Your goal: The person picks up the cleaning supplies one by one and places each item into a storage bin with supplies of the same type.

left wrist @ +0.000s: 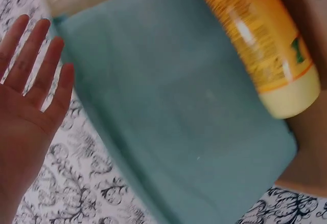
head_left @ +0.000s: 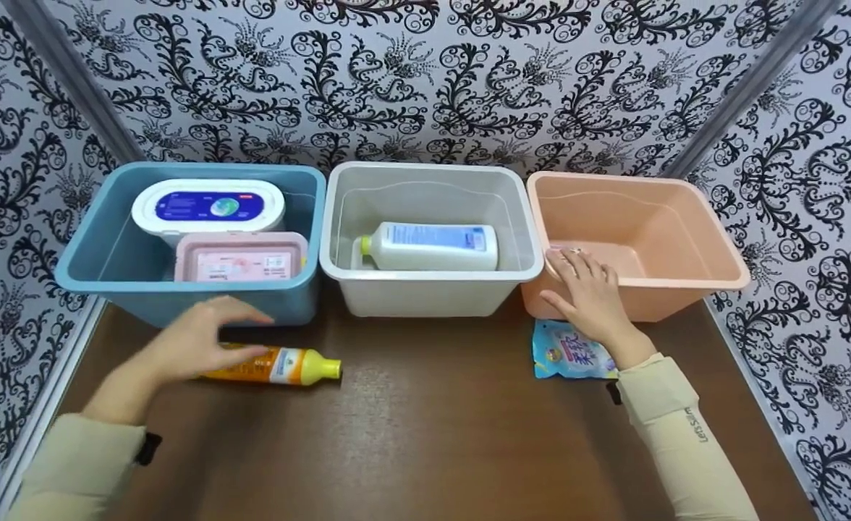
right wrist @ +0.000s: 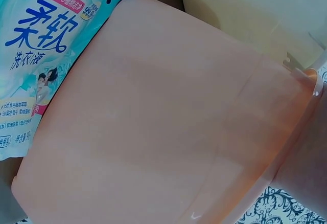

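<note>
My left hand [head_left: 190,340] is above an orange bottle with a yellow cap [head_left: 291,365], which lies on its side on the table. The left wrist view shows the fingers [left wrist: 57,55] spread and straight, apart from the bottle. At the peach bin [head_left: 675,284], my right hand [head_left: 590,297] reaches over the near rim with fingers extended, fingertips just inside. Below that hand, a blue laundry detergent pouch [head_left: 566,351] lies in front of the bin, partly covered by the wrist. The right wrist view shows the pouch [right wrist: 38,50] against the bin's front wall.
A blue bin [head_left: 82,278] at left holds a white oval tub [head_left: 208,206] and a pink box [head_left: 244,264]. The grey bin [head_left: 433,297] in the middle contains a white bottle with a green cap [head_left: 433,246]. Patterned walls [head_left: 425,72] enclose the brown table [head_left: 425,434].
</note>
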`<state>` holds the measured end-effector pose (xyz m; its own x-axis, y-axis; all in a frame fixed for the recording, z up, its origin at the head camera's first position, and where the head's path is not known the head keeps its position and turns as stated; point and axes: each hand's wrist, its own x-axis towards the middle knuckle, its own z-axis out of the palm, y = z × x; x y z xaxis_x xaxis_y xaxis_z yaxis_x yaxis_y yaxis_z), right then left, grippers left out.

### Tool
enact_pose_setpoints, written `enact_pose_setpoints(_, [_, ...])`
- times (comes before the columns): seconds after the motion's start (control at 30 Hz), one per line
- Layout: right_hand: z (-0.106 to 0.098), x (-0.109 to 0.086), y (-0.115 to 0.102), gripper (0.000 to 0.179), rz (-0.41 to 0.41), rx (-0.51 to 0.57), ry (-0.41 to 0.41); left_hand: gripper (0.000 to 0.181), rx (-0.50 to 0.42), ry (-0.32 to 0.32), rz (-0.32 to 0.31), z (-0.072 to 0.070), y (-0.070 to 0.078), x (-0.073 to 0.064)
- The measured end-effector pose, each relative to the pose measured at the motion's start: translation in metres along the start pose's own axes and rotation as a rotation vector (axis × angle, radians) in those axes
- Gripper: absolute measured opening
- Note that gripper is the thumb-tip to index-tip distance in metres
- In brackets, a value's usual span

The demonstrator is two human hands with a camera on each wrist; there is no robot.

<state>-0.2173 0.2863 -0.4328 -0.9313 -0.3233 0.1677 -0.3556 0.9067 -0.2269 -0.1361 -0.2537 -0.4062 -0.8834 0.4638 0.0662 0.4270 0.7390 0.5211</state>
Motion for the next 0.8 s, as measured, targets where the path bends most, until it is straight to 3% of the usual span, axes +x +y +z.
enact_pose_setpoints(0.23, [0.001, 0.000, 0.000, 0.065, -0.007, -0.016, 0.026, 0.034, 0.034, -0.056, -0.051, 0.034, -0.010, 0.002])
enact_pose_setpoints(0.4, [0.002, -0.001, 0.000, 0.067, -0.007, -0.008, 0.017, 0.043, 0.022, -0.016, -0.059, 0.055, -0.023, -0.002])
enact_pose_setpoints(0.57, [0.002, -0.002, 0.002, 0.069, -0.015, 0.019, 0.014, 0.054, 0.048, 0.020, -0.071, 0.065, -0.038, -0.006])
enact_pose_setpoints(0.8, [-0.002, -0.003, 0.003, 0.069, -0.042, 0.039, 0.019, 0.060, 0.056, 0.006, -0.112, 0.075, -0.052, -0.009])
